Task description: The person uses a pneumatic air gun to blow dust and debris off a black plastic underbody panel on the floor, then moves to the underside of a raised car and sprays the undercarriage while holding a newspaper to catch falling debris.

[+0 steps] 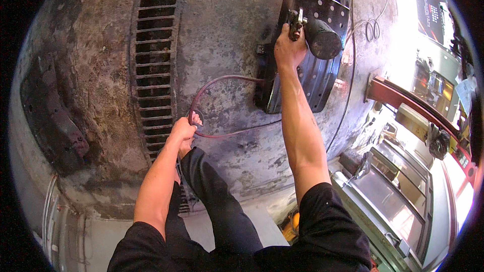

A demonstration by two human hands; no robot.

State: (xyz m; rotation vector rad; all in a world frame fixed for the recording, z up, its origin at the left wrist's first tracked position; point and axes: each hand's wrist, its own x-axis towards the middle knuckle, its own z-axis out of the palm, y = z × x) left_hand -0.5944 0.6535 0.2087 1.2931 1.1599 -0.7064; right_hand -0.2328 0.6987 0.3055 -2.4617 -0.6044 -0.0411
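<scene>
My right hand point(291, 51) is closed round the handle of a metal spray gun point(297, 24), above the black panel. A dark round cup point(324, 40) sits at the gun's right side. Beneath them lies a long, glossy black panel point(317, 78) with ribs and rows of light round spots. My left hand point(184, 130), lower and to the left, grips a reddish air hose point(212, 81). From that hand one stretch curves up to the panel's left edge, and another runs right, passing behind my right forearm.
A slotted floor drain point(154, 45) runs along the stained concrete floor at left. Another dark part point(55, 106) lies at the far left. Thin cable point(373, 27) coils beyond the panel. On the right stand a red metal beam point(411, 103) and a glass-topped metal cabinet point(388, 191).
</scene>
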